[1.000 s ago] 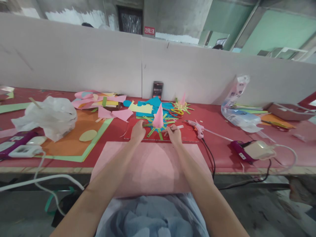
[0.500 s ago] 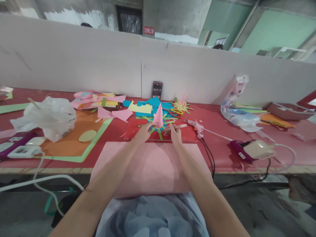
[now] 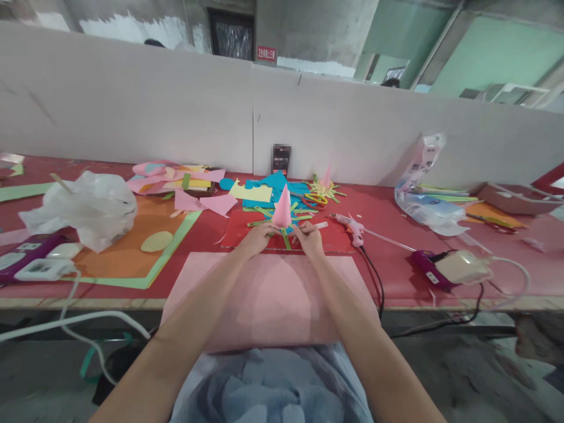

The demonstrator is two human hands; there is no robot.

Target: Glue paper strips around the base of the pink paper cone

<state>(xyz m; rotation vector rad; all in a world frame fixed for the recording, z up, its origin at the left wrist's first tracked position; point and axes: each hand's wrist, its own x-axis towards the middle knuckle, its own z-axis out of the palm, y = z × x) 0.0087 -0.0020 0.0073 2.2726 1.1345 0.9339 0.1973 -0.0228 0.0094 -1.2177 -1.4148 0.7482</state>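
Observation:
A pink paper cone [image 3: 282, 209] stands upright on a blue paper shape with green strips [image 3: 285, 241] radiating from it, on a red board [image 3: 235, 233]. My left hand [image 3: 258, 239] is closed at the cone's lower left, fingertips at its base and the blue paper's edge. Just right of the cone, my right hand [image 3: 312, 238] is closed around a slim pale pen-like stick [image 3: 322, 225], its fingertips close to the green strips. What the stick is exactly, I cannot tell. A similar piece with a pink cone [image 3: 326, 177] stands behind.
A pink hot glue gun [image 3: 355, 230] lies right of the board, its black cord running off the edge. Scissors [image 3: 315, 201] rest on blue paper [image 3: 253, 194]. Purple power strips [image 3: 429, 271], a plastic bag [image 3: 94, 205] and paper scraps [image 3: 218, 204] lie around. A pink sheet [image 3: 273, 299] is in front.
My right hand has turned slightly, and its fingertips have come in closer to the cone's base. The left hand stays nearly in place at the base.

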